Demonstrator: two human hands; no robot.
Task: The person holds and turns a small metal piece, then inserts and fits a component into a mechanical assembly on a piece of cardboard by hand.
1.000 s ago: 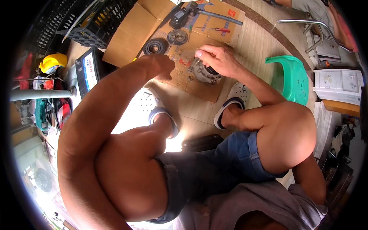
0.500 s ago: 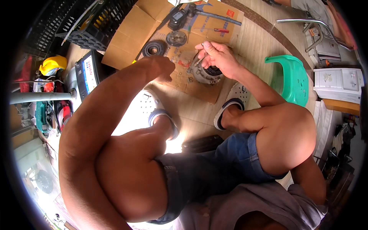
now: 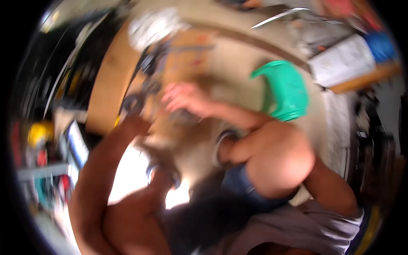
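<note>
Motion blurs the whole view. My right hand (image 3: 187,100) hovers over a round metal part (image 3: 185,117) on the cardboard sheet (image 3: 182,63); its fingers look loosely bent and smeared, and whether they hold anything cannot be made out. Near the cardboard's lower left edge is my left hand (image 3: 138,126), its fingers blurred and mostly hidden. Just above it lies a dark ring-shaped part (image 3: 133,103). A dark device (image 3: 148,63) and a long-handled tool (image 3: 191,47) rest farther up the cardboard.
A green plastic stool (image 3: 289,91) stands to the right. White cloth or plastic (image 3: 155,27) lies at the top of the cardboard. Black crates are at the upper left, with a yellow container (image 3: 40,134) below them. A white box (image 3: 342,59) sits at the upper right.
The camera view has swung, so the stool and cardboard appear farther left, and the white bundle has come into fuller view. The fingers of both hands are now smeared by motion.
</note>
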